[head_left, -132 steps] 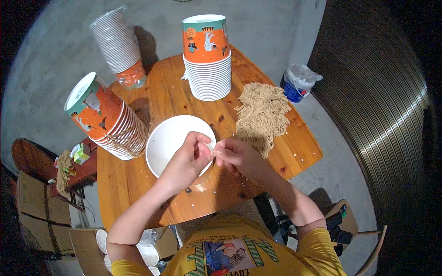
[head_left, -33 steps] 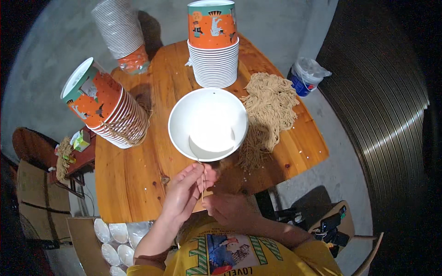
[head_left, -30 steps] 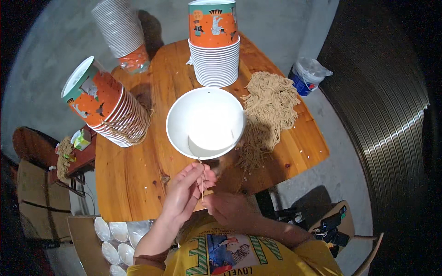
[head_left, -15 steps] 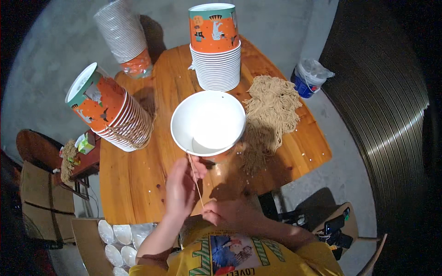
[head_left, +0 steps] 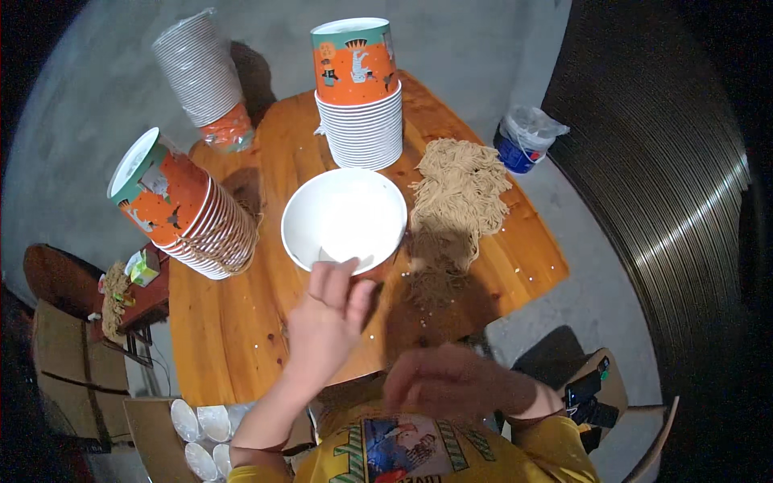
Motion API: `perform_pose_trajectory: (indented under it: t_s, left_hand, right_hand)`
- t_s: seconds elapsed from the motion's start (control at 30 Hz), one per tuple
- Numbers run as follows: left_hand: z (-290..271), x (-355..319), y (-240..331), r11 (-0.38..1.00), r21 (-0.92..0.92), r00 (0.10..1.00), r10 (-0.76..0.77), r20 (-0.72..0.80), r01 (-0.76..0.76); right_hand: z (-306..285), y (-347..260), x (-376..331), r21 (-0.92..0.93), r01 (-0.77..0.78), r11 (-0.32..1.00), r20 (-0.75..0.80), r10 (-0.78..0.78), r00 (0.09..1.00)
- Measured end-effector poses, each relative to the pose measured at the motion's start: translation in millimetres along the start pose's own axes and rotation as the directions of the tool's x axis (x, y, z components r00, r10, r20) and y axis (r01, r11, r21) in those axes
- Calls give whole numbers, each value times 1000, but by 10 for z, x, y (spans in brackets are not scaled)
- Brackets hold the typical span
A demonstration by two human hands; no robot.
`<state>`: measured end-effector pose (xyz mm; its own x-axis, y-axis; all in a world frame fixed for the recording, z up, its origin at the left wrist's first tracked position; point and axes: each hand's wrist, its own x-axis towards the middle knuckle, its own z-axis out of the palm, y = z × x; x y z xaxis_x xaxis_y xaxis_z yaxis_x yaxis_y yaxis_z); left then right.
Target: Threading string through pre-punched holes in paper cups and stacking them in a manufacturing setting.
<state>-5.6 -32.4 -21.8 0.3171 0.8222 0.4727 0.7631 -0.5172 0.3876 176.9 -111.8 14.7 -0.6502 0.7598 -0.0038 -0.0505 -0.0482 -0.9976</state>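
Observation:
A white-lined paper bucket (head_left: 378, 201) stands on the table with its mouth up. My left hand (head_left: 322, 322) is at its near rim, fingers bent over the edge and thumb on the outer side, closed on the rim. Low in front of my shirt, my right hand (head_left: 443, 374) is smeared by motion, so its fingers are hard to read; no cord shows in it. Right of the bucket lies a pile of tan cords (head_left: 459, 189), its near part in shadow.
Behind the bucket rises a stack of upturned orange-and-green buckets (head_left: 358, 121). Another stack (head_left: 185, 201), draped with cords, leans at the left. A plastic-wrapped stack (head_left: 201, 76) is at the far left. Past the wooden table's (head_left: 233, 338) right edge stands a blue pail (head_left: 519, 149).
The thin cord stretched between my hands no longer shows. My left hand has moved up onto the bucket's rim. My right hand has shifted rightward, away from it, and blurred.

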Motion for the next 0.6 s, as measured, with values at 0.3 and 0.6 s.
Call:
perform_pose_trajectory:
  t_s: [0.3, 0.6]
  left_hand:
    - [-508, 108, -856, 996, -48, 996, 71, 61, -69]
    - [-452, -335, -611, 984, -95, 929, 107, -355, -150]
  right_hand:
    - [-452, 358, 457, 881, 365, 301, -394, 38, 918]
    - [-355, 567, 759, 927, 374, 44, -374, 10, 927]
